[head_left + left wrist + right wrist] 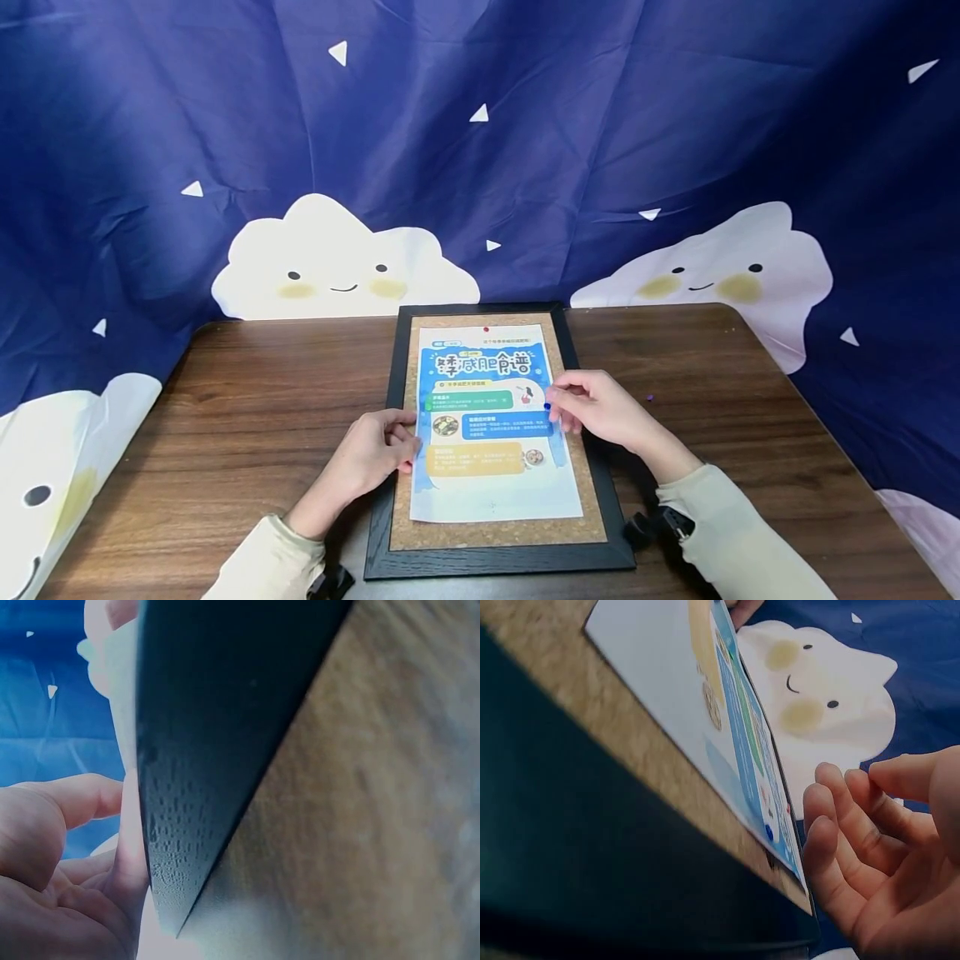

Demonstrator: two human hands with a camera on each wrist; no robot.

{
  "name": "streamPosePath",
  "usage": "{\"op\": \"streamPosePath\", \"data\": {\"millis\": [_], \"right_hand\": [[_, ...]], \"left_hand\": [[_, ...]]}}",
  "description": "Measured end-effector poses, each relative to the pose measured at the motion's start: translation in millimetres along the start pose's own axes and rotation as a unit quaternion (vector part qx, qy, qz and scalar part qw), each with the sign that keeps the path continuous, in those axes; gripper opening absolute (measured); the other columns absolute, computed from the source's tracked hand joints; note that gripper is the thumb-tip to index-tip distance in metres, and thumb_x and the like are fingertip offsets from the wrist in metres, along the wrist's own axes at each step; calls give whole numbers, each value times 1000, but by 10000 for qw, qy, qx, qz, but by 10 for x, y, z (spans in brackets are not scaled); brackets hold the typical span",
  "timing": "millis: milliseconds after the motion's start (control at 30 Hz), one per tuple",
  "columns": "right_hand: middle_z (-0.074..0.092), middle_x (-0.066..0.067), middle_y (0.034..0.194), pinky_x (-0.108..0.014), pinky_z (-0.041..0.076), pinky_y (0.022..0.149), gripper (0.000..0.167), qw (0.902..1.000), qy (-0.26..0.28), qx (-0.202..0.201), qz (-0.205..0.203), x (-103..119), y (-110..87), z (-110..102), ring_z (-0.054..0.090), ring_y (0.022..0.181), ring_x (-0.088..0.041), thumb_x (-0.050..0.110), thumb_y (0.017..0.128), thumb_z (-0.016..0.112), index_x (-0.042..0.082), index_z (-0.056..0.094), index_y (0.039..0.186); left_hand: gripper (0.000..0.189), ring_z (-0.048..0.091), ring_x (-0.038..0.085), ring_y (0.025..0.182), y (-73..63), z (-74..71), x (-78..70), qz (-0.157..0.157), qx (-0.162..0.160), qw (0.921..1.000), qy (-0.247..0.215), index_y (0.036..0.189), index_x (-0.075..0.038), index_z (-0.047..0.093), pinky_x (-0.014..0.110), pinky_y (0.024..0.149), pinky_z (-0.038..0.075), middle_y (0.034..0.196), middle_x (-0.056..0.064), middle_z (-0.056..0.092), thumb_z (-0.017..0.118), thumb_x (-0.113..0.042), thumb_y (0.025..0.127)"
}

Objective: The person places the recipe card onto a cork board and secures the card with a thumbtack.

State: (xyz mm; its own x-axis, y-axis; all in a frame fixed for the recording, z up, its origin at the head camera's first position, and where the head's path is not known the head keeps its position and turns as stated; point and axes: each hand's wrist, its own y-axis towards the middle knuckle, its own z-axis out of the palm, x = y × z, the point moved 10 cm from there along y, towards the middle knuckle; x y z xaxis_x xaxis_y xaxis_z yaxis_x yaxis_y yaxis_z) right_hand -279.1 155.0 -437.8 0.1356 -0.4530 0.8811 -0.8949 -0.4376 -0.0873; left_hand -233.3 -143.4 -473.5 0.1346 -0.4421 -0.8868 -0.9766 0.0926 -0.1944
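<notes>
A black-framed cork board (382,500) lies on the wooden table (247,400), with a blue and white printed poster (487,492) on it. A red pin (486,331) holds the poster's top edge. My left hand (408,437) presses its fingertips on the poster's left edge, as the left wrist view also shows (97,825). My right hand (558,406) hovers at the poster's right edge with loosely curled fingers (832,825). A blue pin (547,406) sits in the poster just beside those fingers. In the right wrist view a small gap separates the blue pin (769,832) from them.
A small purple pin (649,398) lies on the table to the right of the board. A dark blue cloth with white cloud faces (337,267) hangs behind the table and at both sides. Bare wood lies left and right of the frame.
</notes>
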Motion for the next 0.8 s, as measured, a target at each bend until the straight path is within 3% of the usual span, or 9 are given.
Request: {"op": "streamPosePath", "data": {"millis": [800], "right_hand": [[74, -15, 89, -31, 62, 63, 23, 9965, -161, -709, 417, -373, -304, -501, 68, 70, -20, 15, 110, 62, -7, 70, 113]], "left_hand": [[38, 65, 15, 72, -14, -9, -19, 91, 30, 9999, 85, 133, 9, 67, 25, 59, 62, 91, 10, 69, 73, 6, 96]]}}
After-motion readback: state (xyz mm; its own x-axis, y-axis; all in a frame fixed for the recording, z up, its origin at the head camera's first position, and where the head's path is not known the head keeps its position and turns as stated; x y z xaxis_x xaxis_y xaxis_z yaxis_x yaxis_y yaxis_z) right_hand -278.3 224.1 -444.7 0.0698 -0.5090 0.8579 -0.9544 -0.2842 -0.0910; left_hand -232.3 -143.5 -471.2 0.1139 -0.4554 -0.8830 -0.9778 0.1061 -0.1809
